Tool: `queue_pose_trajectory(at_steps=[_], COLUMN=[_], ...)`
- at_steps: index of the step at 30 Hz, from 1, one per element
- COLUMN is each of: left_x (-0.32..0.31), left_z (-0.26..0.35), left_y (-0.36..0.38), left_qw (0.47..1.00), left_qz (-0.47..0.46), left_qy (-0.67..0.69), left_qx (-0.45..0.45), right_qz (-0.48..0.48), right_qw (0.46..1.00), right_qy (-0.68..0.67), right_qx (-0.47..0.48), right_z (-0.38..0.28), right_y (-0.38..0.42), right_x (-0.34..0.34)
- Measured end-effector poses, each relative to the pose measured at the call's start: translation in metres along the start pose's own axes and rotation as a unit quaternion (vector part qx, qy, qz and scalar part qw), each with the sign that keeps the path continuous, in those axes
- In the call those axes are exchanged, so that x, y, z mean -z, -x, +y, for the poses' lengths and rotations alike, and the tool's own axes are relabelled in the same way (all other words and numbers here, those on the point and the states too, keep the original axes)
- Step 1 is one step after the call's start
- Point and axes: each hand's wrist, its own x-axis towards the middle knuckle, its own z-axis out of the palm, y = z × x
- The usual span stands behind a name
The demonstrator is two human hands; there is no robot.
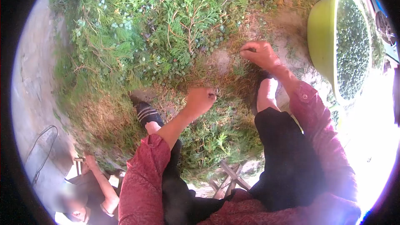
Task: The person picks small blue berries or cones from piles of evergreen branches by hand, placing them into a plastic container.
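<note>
My left hand (201, 100) is closed in a fist above the plant-strewn ground between my feet, and whatever it may hold is hidden in the fingers. Further right, my right hand (261, 54) is curled with thumb and fingertips together; I cannot make out anything in it. In front of both hands spreads a heap of cut evergreen branches (183, 25), with flat feathery sprigs and small bluish-green cones. To the right of my right hand, a lime-green basin (321, 33) looks tilted in this view and is filled with small green cones (353, 50).
More sprigs (216, 137) lie between my legs, near crossed wooden stool legs (234, 177). My dark striped shoe (148, 113) is at the heap's near edge. Another person (98, 187) sits at the lower left. A thin bent cord or wire (41, 150) lies on the pale ground there.
</note>
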Motion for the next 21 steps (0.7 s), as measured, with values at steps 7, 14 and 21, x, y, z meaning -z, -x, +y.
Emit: queue_pose_trajectory(at_steps=[7,14,21], left_x=[0.007,0.018,0.044], left_z=[0.012,0.007,0.027], left_y=[-0.009,-0.005,-0.032], left_qw=[0.996,0.990,0.963], left_qz=[0.029,0.079,0.240], left_qy=[0.072,0.110,0.120], left_qx=[-0.036,-0.029,0.013], right_qz=[0.005,-0.149,-0.017], right_qw=[0.944,0.863,0.998], right_qy=[0.324,-0.454,-0.027], right_qx=[0.060,-0.162,-0.052], right_z=[-0.007,-0.012,-0.022], right_y=[-0.015,0.009,-0.040], right_x=[-0.037,0.001,-0.022])
